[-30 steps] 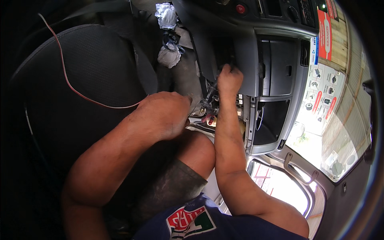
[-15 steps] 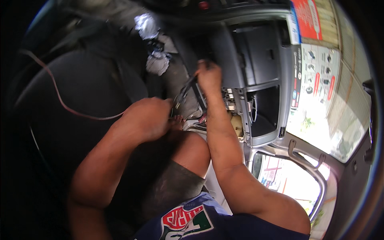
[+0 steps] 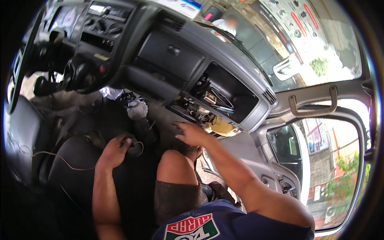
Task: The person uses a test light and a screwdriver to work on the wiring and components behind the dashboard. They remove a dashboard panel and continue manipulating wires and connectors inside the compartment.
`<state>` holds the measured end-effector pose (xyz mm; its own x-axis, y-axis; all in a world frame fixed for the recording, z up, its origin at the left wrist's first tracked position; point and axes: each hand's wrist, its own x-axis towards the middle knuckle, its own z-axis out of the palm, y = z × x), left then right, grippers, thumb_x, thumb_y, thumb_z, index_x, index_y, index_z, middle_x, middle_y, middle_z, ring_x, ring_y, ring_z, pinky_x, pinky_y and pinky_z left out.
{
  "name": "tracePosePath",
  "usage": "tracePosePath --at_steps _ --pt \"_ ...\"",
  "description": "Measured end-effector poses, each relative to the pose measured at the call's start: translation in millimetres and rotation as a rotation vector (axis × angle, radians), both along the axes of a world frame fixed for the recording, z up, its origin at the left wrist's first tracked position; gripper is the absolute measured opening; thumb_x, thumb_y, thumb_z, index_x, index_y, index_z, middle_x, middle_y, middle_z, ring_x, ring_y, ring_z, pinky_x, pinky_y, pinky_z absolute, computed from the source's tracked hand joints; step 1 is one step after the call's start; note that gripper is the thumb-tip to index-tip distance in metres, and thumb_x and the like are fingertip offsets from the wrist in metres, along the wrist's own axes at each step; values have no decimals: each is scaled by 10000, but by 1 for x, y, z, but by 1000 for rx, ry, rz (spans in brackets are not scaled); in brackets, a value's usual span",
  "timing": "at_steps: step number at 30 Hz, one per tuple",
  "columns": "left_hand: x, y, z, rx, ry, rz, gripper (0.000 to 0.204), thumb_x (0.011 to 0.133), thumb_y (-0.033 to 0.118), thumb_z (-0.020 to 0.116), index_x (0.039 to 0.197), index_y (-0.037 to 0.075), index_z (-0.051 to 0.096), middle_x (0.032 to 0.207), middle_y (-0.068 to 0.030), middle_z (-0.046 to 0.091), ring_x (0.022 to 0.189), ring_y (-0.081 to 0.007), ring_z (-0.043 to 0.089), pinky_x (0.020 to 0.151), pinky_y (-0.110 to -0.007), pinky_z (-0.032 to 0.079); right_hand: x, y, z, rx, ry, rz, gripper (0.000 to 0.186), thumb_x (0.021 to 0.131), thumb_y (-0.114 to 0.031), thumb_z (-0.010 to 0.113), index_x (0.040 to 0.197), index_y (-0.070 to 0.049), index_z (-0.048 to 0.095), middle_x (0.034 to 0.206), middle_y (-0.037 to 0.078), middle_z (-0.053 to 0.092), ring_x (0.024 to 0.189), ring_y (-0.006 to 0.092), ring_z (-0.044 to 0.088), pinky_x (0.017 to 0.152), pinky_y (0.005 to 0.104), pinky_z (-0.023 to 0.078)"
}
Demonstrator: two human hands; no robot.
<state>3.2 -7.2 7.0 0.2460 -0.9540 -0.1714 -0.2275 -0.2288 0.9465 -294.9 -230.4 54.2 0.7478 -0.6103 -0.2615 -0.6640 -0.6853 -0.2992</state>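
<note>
The left hand [image 3: 115,151] is positioned above the dark seat [image 3: 74,149]. Its fingers are curled nearly closed with the thumb tip near them, and they appear to grip the thin reddish wire [image 3: 72,168]. The wire runs from the left across the seat, passes behind the left hand, and forms a small loop just right of the fingertips.

The right hand [image 3: 193,134] is located on the far side of the bare knee [image 3: 176,168]. Its fingers are partly extended and apart; no object is visible in them. Just right of it is a yellowish part [image 3: 221,126], below the dashboard's open compartment [image 3: 245,99]. A crumpled silvery bundle [image 3: 137,110] lies farther left.
</note>
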Motion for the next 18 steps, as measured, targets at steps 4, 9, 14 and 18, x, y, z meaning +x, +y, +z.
tracePosePath --at_steps 4,9,14,18 --pt "6 -7 -30 -12 -10 243 527 1150 395 622 1387 -72 681 1228 -234 782 1175 -293 740 1048 -390 532 -102 -3 96 -358 -324 -123 371 1002 -230 772 1340 -80 750 1289 214 761 1152 395 741 1022 473 602" --pt "4 -10 -42 -6 -62 419 614 1131 444 637 1417 -99 645 1256 -281 766 1220 -348 734 1070 -401 532 -215 -3 253 -1354 -873 -732 313 1058 -115 724 1337 26 735 1235 170 797 1039 231 753 891 355 590" --pt "-42 -18 -19 270 -690 32 495 1098 374 635 1391 -22 690 1314 -298 732 1246 -458 698 1051 -501 562 -273 -28 335 -1294 -1285 -498 474 1005 -147 829 1379 85 652 1123 104 738 968 182 682 891 294 545" --pt "-69 -18 -3 392 -881 -1 497 1060 437 665 1363 48 722 1283 -231 766 1223 -441 711 1045 -544 560 -293 -40 337 -1398 -1261 -443 543 924 -189 926 1289 96 643 1151 147 749 1005 175 717 895 283 563"
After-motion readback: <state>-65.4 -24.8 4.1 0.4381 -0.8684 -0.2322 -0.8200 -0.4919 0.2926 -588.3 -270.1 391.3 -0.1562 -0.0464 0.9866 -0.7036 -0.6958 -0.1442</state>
